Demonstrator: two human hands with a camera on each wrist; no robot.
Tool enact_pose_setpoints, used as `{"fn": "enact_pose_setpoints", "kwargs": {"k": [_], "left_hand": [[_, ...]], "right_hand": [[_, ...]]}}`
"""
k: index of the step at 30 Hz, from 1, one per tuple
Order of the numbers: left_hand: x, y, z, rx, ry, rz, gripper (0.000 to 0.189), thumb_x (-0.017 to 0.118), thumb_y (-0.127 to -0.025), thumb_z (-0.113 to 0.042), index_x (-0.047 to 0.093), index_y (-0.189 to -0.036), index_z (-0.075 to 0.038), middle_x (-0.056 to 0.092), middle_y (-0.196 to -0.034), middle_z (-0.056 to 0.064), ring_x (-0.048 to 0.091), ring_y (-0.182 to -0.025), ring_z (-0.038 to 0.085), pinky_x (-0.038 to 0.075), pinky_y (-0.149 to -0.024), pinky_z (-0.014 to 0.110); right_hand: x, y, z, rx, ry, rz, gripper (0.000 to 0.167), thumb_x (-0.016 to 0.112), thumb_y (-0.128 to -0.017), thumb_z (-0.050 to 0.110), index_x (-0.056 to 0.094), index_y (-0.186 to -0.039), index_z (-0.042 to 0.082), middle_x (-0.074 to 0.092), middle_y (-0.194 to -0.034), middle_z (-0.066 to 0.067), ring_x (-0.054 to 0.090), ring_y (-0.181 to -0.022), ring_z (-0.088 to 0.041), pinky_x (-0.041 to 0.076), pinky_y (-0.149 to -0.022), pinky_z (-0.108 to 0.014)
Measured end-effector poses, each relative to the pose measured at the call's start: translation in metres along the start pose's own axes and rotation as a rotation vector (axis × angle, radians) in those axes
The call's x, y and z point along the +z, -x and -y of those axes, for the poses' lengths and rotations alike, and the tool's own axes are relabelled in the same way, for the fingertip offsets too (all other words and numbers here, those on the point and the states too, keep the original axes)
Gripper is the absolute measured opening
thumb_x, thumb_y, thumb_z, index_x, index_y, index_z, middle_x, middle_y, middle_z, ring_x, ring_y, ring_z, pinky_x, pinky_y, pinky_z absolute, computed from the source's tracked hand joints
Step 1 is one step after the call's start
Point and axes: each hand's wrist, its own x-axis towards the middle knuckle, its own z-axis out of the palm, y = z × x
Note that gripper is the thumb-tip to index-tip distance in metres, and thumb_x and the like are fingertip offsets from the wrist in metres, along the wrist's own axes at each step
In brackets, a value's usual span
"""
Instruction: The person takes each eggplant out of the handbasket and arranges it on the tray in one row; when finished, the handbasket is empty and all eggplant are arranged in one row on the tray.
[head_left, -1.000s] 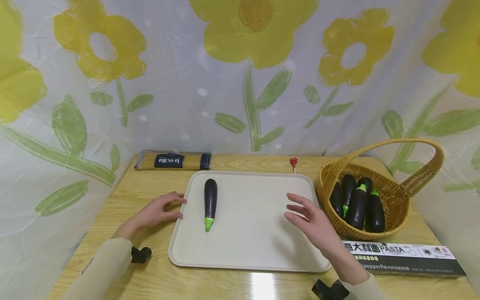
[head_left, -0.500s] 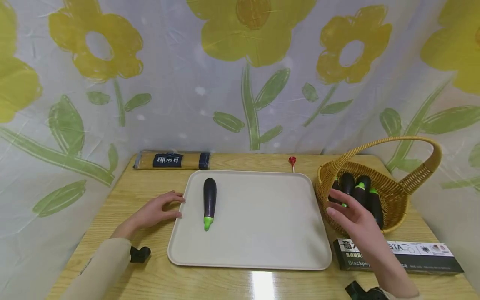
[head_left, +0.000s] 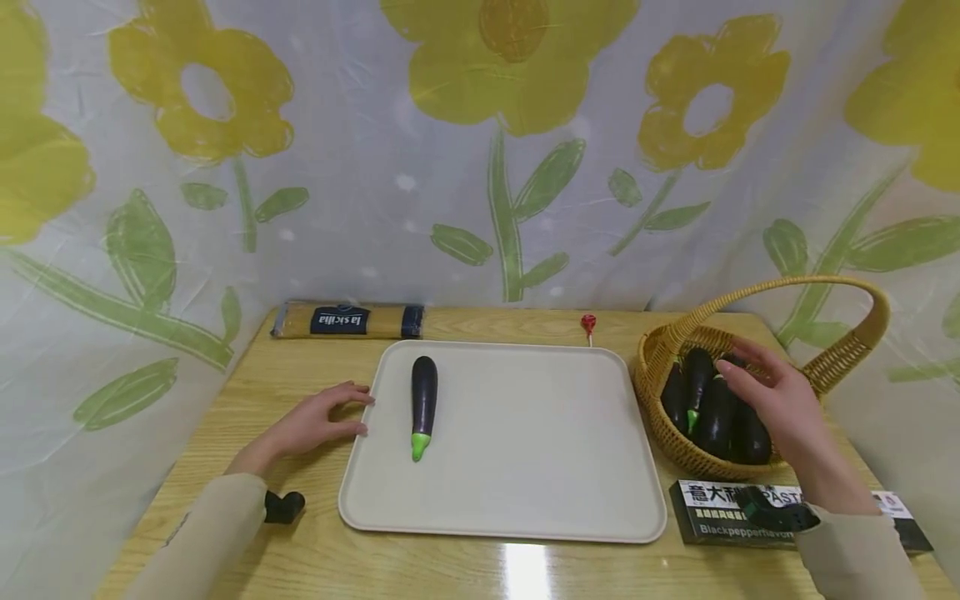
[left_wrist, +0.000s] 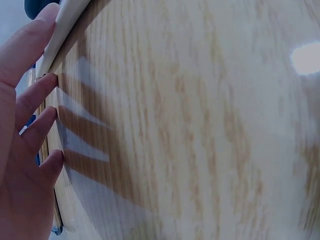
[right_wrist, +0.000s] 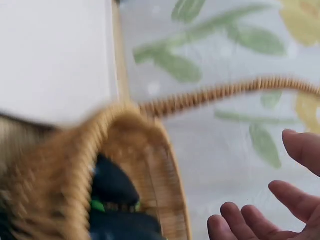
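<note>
My left hand [head_left: 318, 423] rests at the left edge of a white tray [head_left: 525, 450], fingers loosely bent by its rim; the left wrist view shows the fingertips [left_wrist: 50, 80] at the tray's edge. One dark purple eggplant [head_left: 423, 396] with a green stem end lies on the tray's left side. My right hand [head_left: 780, 400] is over a wicker basket [head_left: 660, 433] holding several eggplants [head_left: 716, 417], partly covering them in the head view. In the right wrist view its fingers [right_wrist: 295, 200] are spread apart with nothing between them.
The basket's tall arched handle [head_left: 840, 283] rises beside the right hand. A black and white pasta box [head_left: 720, 517] lies in front of the basket, under the right forearm. A spaghetti pack [head_left: 345, 321] and a red lollipop [head_left: 588, 322] lie along the back.
My right hand has moved right, from above the tray's right side to over the basket. The left hand and the eggplant on the tray have stayed in place.
</note>
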Motion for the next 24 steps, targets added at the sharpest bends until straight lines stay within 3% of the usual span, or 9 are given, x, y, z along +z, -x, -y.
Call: {"fn": "enact_pose_setpoints", "kwargs": {"k": [2, 6, 9, 10, 13, 17, 20, 24], "left_hand": [[0.000, 0.000, 0.000, 0.001, -0.006, -0.001, 0.045, 0.072, -0.089, -0.036, 0.063, -0.128, -0.015, 0.045, -0.148, 0.016, 0.025, -0.142, 0.043, 0.019, -0.113, 0.062], [-0.001, 0.000, -0.001, 0.002, -0.012, -0.006, 0.045, 0.072, -0.089, -0.036, 0.063, -0.128, -0.015, 0.045, -0.147, 0.016, 0.026, -0.142, 0.043, 0.020, -0.113, 0.063], [-0.001, 0.001, -0.001, 0.003, -0.016, -0.006, 0.045, 0.072, -0.089, -0.037, 0.063, -0.127, -0.015, 0.046, -0.147, 0.016, 0.026, -0.142, 0.044, 0.021, -0.113, 0.063], [-0.001, 0.001, -0.001, -0.002, -0.012, -0.006, 0.045, 0.073, -0.089, -0.036, 0.063, -0.127, -0.015, 0.046, -0.147, 0.016, 0.026, -0.142, 0.043, 0.021, -0.113, 0.062], [-0.001, 0.000, 0.000, -0.005, -0.003, -0.002, 0.044, 0.073, -0.088, -0.035, 0.063, -0.127, -0.016, 0.046, -0.147, 0.015, 0.025, -0.143, 0.042, 0.020, -0.113, 0.062], [0.000, -0.001, -0.001, -0.005, 0.005, 0.002, 0.044, 0.074, -0.088, -0.035, 0.064, -0.126, -0.016, 0.046, -0.147, 0.015, 0.025, -0.143, 0.043, 0.020, -0.114, 0.062], [-0.001, -0.001, -0.001, -0.002, 0.004, 0.001, 0.044, 0.073, -0.088, -0.035, 0.064, -0.126, -0.016, 0.046, -0.147, 0.017, 0.025, -0.142, 0.044, 0.020, -0.113, 0.063], [-0.001, 0.000, -0.002, 0.002, 0.004, -0.001, 0.043, 0.073, -0.089, -0.035, 0.064, -0.126, -0.016, 0.046, -0.147, 0.017, 0.024, -0.142, 0.044, 0.019, -0.113, 0.063]], "right_hand": [[-0.007, -0.010, -0.006, 0.007, 0.017, 0.003, 0.072, 0.054, -0.099, 0.042, 0.025, -0.155, 0.006, 0.031, -0.150, -0.030, 0.053, -0.092, 0.015, 0.043, -0.075, -0.006], [-0.017, -0.026, -0.012, 0.080, 0.081, 0.030, 0.082, 0.049, -0.097, 0.054, 0.018, -0.156, 0.006, 0.025, -0.154, -0.030, 0.058, -0.111, -0.021, 0.050, -0.095, -0.038], [-0.019, -0.034, -0.017, 0.133, 0.087, 0.060, 0.087, 0.049, -0.096, 0.058, 0.015, -0.157, 0.006, 0.021, -0.155, -0.030, 0.043, -0.125, -0.047, 0.036, -0.100, -0.066], [-0.020, -0.036, -0.020, 0.151, 0.073, 0.069, 0.088, 0.049, -0.096, 0.058, 0.014, -0.157, 0.006, 0.020, -0.156, -0.030, 0.041, -0.128, -0.048, 0.035, -0.101, -0.067], [-0.022, -0.041, -0.027, 0.188, 0.043, 0.095, 0.089, 0.049, -0.096, 0.057, 0.012, -0.156, 0.002, 0.017, -0.155, -0.033, 0.039, -0.129, -0.049, 0.039, -0.099, -0.061], [-0.023, -0.045, -0.037, 0.217, 0.054, 0.106, 0.088, 0.049, -0.098, 0.053, 0.012, -0.154, -0.002, 0.019, -0.154, -0.035, 0.041, -0.127, -0.045, 0.050, -0.084, -0.032], [-0.022, -0.046, -0.042, 0.223, 0.039, 0.119, 0.086, 0.051, -0.099, 0.049, 0.012, -0.153, -0.005, 0.019, -0.153, -0.035, 0.037, -0.130, -0.048, 0.051, -0.074, -0.020], [-0.019, -0.048, -0.046, 0.214, 0.012, 0.166, 0.084, 0.051, -0.100, 0.045, 0.012, -0.152, -0.009, 0.017, -0.153, -0.036, 0.031, -0.134, -0.049, 0.053, -0.076, -0.017]]}}
